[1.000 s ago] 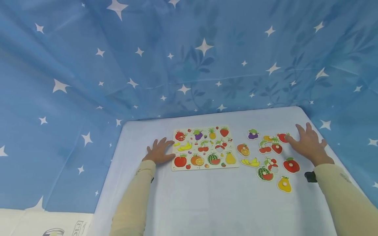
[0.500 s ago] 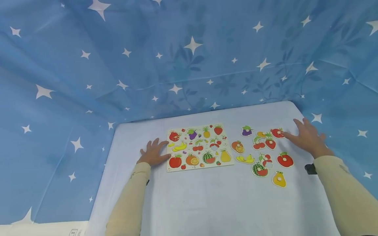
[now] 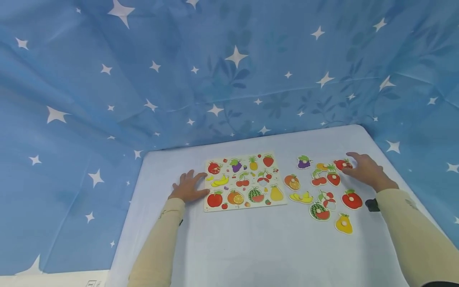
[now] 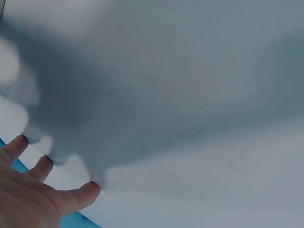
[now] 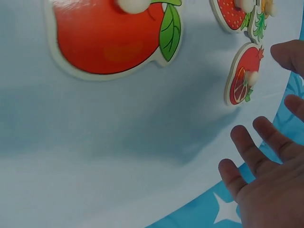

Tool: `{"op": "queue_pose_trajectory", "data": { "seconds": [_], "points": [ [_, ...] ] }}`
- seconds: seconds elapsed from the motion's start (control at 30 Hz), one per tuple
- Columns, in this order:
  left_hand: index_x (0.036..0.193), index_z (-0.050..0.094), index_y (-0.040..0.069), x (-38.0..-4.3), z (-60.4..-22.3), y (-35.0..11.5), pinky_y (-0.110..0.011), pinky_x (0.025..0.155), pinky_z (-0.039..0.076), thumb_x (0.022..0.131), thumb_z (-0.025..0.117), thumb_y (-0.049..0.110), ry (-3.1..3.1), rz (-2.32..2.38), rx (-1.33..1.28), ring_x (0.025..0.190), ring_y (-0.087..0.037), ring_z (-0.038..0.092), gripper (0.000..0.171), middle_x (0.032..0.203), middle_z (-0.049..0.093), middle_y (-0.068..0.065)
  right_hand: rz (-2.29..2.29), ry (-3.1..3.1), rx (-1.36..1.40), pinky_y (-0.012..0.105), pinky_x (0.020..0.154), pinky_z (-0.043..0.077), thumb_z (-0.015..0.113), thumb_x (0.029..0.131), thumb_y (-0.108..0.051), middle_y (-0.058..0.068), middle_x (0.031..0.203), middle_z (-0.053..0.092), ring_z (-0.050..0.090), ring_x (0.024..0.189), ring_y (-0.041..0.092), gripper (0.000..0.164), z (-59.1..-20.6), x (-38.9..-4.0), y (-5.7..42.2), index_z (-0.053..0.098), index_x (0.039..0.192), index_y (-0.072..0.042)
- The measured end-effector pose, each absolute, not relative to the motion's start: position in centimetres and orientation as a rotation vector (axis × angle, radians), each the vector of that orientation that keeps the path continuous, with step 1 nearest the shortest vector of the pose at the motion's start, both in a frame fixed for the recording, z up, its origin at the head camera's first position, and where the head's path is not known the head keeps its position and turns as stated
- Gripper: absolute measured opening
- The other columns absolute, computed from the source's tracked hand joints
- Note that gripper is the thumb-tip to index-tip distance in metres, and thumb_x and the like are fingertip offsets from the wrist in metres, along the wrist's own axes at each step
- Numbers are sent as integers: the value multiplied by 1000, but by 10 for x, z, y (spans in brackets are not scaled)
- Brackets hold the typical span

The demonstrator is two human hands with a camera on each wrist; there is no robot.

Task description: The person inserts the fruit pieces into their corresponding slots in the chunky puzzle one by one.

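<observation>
A fruit puzzle board lies flat left of the table's middle. My left hand is at its left edge, thumb and index fingertip touching the edge or close to it. In the left wrist view, the left hand's fingers are spread on the white cloth. Above the pomegranate piece hovers my right hand, spread with a gap between thumb and fingers. The right wrist view shows the pomegranate's round knob standing free, with the right thumb near it.
Several knobbed pieces lie right of the board: grapes, an orange, bananas, a watermelon, a pear and an apple. Some pieces overlap. A blue starry curtain rises behind the table.
My right hand has moved left and closer to the pomegranate piece. The left hand stays by the board's left edge. The head view has shifted slightly.
</observation>
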State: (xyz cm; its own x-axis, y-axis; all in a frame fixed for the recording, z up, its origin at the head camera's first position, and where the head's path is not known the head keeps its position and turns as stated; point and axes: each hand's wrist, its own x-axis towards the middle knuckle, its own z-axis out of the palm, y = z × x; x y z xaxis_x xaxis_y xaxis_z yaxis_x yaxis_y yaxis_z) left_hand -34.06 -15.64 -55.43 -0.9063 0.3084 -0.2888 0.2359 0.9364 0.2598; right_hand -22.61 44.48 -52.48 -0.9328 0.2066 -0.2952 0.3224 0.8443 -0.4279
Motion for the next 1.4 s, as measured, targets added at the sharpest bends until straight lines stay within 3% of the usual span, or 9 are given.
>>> {"op": "queue_pose_trajectory", "data": {
  "seconds": [0.43, 0.67, 0.87, 1.07, 1.4],
  "points": [
    [145, 41, 41, -340, -556, -158, -78, 97, 25, 80, 65, 64, 2788, 321, 353, 141, -43, 20, 72, 158, 24, -12, -643, 2818, 286, 77, 92, 27, 64, 92, -20, 37, 129, 43, 34, 119, 55, 57, -530, -251, 441, 42, 136, 10],
    [145, 41, 40, -337, -555, -152, -78, 99, 22, 81, 66, 62, 2767, 336, 362, 142, -43, 18, 72, 159, 23, -12, -588, 2919, 260, 74, 85, 34, 69, 88, -15, 36, 116, 48, 41, 106, 54, 46, -546, -246, 451, 54, 123, 11],
    [144, 41, 43, -336, -557, -149, -76, 99, 24, 81, 64, 63, 2779, 318, 356, 142, -41, 19, 70, 158, 25, -10, -590, 2986, 261, 72, 81, 36, 69, 87, -11, 35, 109, 51, 45, 99, 52, 39, -556, -243, 456, 57, 117, 11],
    [144, 41, 44, -336, -558, -147, -78, 100, 20, 81, 65, 63, 2782, 354, 355, 144, -42, 16, 69, 160, 22, -9, -602, 2979, 302, 74, 84, 35, 69, 88, -12, 36, 111, 51, 45, 102, 54, 41, -559, -242, 461, 54, 117, 12],
    [143, 39, 47, -347, -565, -153, -78, 99, 22, 79, 63, 67, 2785, 294, 352, 143, -40, 18, 71, 159, 23, -8, -658, 2942, 388, 70, 85, 42, 64, 90, -8, 38, 111, 53, 49, 98, 53, 37, -564, -244, 455, 51, 115, 17]
  ]
}}
